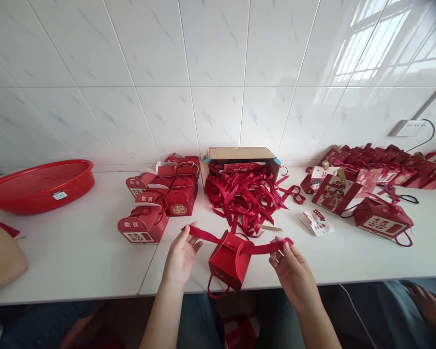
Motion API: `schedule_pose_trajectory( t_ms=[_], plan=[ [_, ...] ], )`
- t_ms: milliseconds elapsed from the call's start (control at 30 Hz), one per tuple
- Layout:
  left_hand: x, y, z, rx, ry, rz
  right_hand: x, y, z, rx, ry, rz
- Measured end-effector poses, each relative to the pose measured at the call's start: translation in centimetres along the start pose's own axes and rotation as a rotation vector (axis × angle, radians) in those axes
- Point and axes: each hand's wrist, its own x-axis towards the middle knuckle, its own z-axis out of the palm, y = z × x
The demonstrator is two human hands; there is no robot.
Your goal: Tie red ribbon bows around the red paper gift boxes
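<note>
1. Table [94,261]: white top, seam runs near to far, left of centre.
2. Wall [218,48]: white tile, grey streaks, along the far side. Barred window reflection [370,48] at far right.
3. Basin [74,182]: red, left end of table, white label [60,195] on its side.
4. Socket [410,128]: white, on wall at right. Dark cable [434,128] curves off it.
5. Black loop [409,198]: right side of table, can't tell what it belongs to.
6. Stick [271,228]: tan, right of centre.
7. Co-worker's arm [3,257]: near left.
8. Another person's jeans [396,310]: near right, below table edge.
9. White cord [358,308]: also near right, below edge.
</note>
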Motion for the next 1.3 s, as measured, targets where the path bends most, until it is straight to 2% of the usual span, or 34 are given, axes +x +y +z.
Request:
schedule_pose_trajectory(
  t_ms=[133,333,533,633,733,800,900,1000,1167,1300],
  plan=[
    [0.0,0.5,-0.2,-0.111,0.096,-0.027,0.3,-0.4,-0.4,0.055,0.059,-0.015],
    [-0.7,-0.5,-1.3,-0.104,0.17,-0.073,0.8,0.3,-1.7,0.039,0.069,-0.025],
    [-1.3,-1.2,-2.3,-0.033,0.211,0.03,1.8,1.5,-2.7,0.027,0.09,-0.049],
    [-1.2,-1.3,-2.6,-0.009,0.246,0.033,2.1,1.7,-2.8,0.073,0.084,-0.03],
    [-1.3,-0.9,-2.6,0.016,0.24,0.056,2.2,1.4,-2.7,0.115,0.063,-0.031],
    [-1.4,-0.4,-2.4,0.058,0.219,0.138,2.1,1.0,-2.4,0.114,0.067,-0.052],
    [-1.7,0.8,-1.6,0.16,0.199,0.346,2.0,-0.1,-1.7,0.069,0.083,-0.118],
    [-2.1,2.1,-0.2,0.274,0.154,0.505,1.9,-1.6,-0.3,0.012,-0.016,-0.205],
    [-2.8,3.5,3.2,0.505,-0.055,0.613,2.1,-4.0,3.3,-0.06,-0.178,-0.276],
    [-3.4,4.1,6.2,0.614,-0.201,0.705,2.5,-5.1,6.3,-0.2,-0.31,-0.244]
  ],
)
